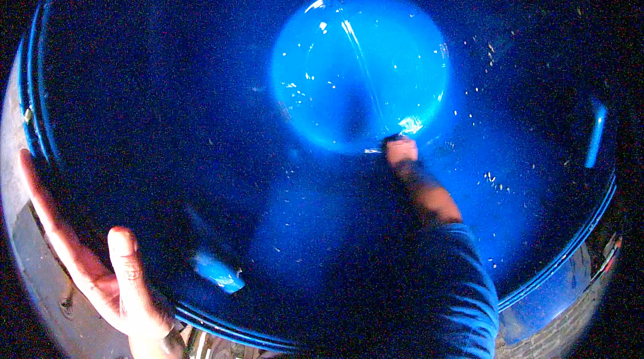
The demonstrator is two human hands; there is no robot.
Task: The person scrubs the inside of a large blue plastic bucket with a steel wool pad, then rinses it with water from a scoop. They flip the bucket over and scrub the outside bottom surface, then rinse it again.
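Note:
I look down into a large blue drum or tank [168,90] with a glossy inner wall. At its far middle is a round, bright light-blue area [335,70] with small pale specks and reflections. My left hand [87,272] is open at the left rim, fingers stretched upward and thumb apart, holding nothing visible. My right hand [401,149] reaches deep inside to the lower edge of the bright area. Its fingers look bent around something dark that I cannot make out, and motion blurs the hand and forearm. My blue sleeve covers the upper part of that arm.
The drum's curved rim [557,258] runs around the sides and bottom of the view. Short raised bars [596,134] stand out on its inner wall at right and lower left. Grey ground [547,339], partly brick-like, shows outside at the lower right.

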